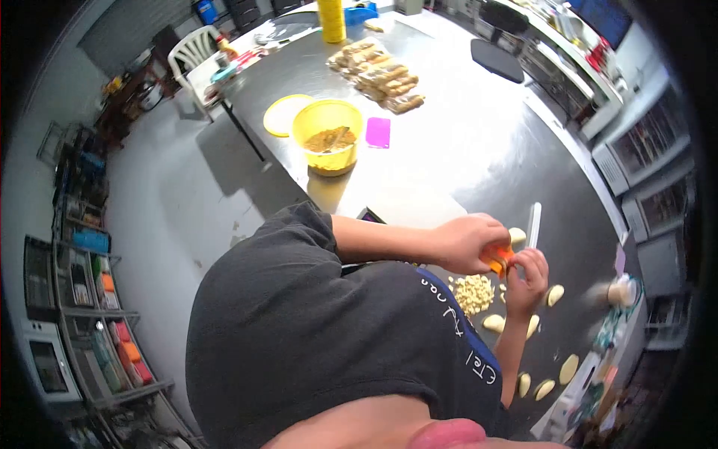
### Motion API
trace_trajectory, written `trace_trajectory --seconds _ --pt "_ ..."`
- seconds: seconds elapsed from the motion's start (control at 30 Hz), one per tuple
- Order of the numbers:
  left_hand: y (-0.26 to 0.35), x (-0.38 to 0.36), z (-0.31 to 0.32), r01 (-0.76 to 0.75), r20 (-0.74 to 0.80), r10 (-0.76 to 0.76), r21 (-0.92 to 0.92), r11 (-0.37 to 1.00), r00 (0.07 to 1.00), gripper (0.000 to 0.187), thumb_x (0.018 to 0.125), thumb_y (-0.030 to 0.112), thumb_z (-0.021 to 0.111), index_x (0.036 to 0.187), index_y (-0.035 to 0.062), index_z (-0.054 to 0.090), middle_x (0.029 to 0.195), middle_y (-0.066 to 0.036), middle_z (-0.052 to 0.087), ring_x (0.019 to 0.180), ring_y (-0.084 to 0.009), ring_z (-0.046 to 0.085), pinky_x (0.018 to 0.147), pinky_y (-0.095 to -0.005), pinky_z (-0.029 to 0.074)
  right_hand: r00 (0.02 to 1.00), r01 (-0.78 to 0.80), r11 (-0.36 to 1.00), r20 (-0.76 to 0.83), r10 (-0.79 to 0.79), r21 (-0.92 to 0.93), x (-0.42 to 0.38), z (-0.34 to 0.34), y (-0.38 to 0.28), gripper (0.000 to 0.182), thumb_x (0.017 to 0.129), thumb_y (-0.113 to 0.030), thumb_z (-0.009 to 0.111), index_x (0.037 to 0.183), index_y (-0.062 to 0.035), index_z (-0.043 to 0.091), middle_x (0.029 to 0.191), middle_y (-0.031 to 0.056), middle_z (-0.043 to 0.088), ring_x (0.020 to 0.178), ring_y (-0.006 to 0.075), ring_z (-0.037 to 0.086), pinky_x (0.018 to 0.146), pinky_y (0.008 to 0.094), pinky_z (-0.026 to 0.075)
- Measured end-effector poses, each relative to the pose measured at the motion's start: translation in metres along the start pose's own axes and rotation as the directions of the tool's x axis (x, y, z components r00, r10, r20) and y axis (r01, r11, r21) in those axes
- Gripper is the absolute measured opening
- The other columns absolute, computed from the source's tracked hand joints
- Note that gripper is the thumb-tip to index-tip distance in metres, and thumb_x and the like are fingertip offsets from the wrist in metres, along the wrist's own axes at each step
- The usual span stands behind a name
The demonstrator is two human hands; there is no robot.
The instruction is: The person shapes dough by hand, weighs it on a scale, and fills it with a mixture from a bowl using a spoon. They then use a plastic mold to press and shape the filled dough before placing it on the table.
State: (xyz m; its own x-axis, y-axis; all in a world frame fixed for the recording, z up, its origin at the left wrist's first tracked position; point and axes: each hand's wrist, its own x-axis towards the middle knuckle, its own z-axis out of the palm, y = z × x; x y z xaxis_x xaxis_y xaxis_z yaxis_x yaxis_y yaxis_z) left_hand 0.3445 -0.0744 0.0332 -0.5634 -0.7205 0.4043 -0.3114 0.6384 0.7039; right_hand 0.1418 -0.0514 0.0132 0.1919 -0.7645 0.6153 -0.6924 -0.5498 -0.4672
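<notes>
My left hand point(467, 243) reaches in from the upper side, its fingers closed around a small bright orange object point(497, 259) that they partly cover. My right hand point(529, 278) meets it from below, with thumb and fingertips pinched at the object's right edge. I cannot tell what the orange object is. Below my hands lies a heap of small pale-yellow diced pieces point(473, 294). Larger pale cut pieces, resembling peeled potato point(555, 295), are scattered around. A long, narrow whitish strip point(535, 223) extends upward just above my right fingers.
The dark metal table point(441, 161) carries a yellow tub point(327, 159) of brownish food with a utensil, its round lid point(284, 116) and a magenta card point(378, 132). Bagged bread-like sticks point(378, 75) lie farther back. A white chair point(202, 67) stands beyond the left edge.
</notes>
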Motion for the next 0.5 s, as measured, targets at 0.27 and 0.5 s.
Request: trace_trajectory --seconds 0.27,0.5 --pt "-0.001 -0.006 0.003 0.029 0.037 -0.027 -0.071 0.997 0.999 0.04 0.067 0.016 0.071 0.101 0.0031 0.054 0.095 -0.014 0.059 0.091 -0.0316 0.057 0.079 -0.0394 0.046 0.999 0.002 0.967 -0.049 0.01 0.254 -0.015 0.019 0.009 0.01 0.066 0.004 0.044 0.075 0.0003 0.048 0.084 0.0171 0.053 0.09 0.0332 0.053 0.084 0.0387 0.042" --pt "-0.006 0.005 0.017 -0.002 0.062 0.005 -0.058 0.998 0.998 0.041 0.065 0.012 0.07 0.101 0.0026 0.054 0.092 -0.016 0.057 0.087 -0.0327 0.057 0.076 -0.0382 0.048 0.971 0.065 0.991 -0.238 -0.035 0.118 -0.027 0.016 0.013 0.014 0.068 0.008 0.049 0.074 -0.0039 0.047 0.086 0.014 0.058 0.085 0.0312 0.055 0.079 0.0395 0.044"
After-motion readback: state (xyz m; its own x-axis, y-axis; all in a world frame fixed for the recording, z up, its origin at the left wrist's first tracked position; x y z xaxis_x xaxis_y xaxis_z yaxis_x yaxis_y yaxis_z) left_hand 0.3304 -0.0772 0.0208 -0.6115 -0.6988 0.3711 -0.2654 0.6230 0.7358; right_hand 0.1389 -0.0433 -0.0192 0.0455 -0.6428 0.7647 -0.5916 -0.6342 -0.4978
